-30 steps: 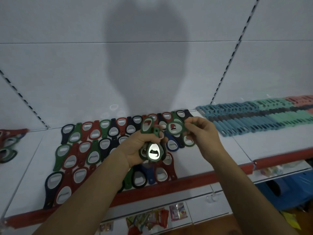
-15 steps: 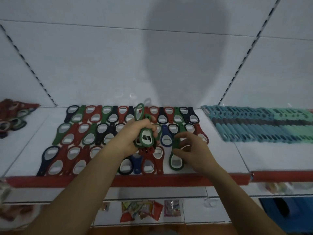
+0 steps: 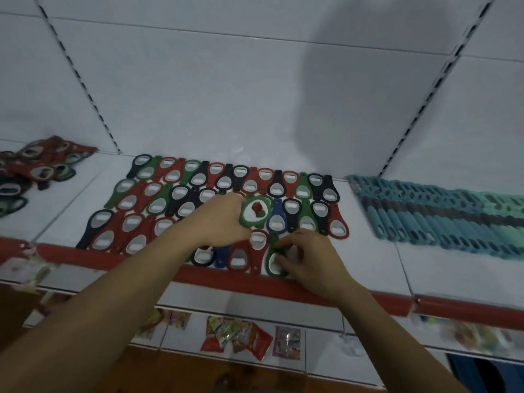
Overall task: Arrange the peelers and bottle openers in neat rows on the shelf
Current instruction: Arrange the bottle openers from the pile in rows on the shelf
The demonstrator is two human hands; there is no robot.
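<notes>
Change: your right hand [image 3: 312,259] has come down from the bundle and now pinches a green opener [image 3: 271,260] flat at the front row's right end, by the shelf [image 3: 377,265] edge.
Left hand: your left hand [image 3: 224,222] grips the spare openers [image 3: 255,213] above the middle row.
Meaning: the front row likely gains one; spares remain.

The openers [image 3: 224,180] around the left hand [image 3: 224,219] have matt plastic frames and pale, shiny metal inserts. Peelers [image 3: 425,219] beyond the right hand [image 3: 309,259] look like matt plastic. The shelf [image 3: 377,259] is smooth, painted white. Packets [image 3: 241,336] below both hands are glossy.
</notes>
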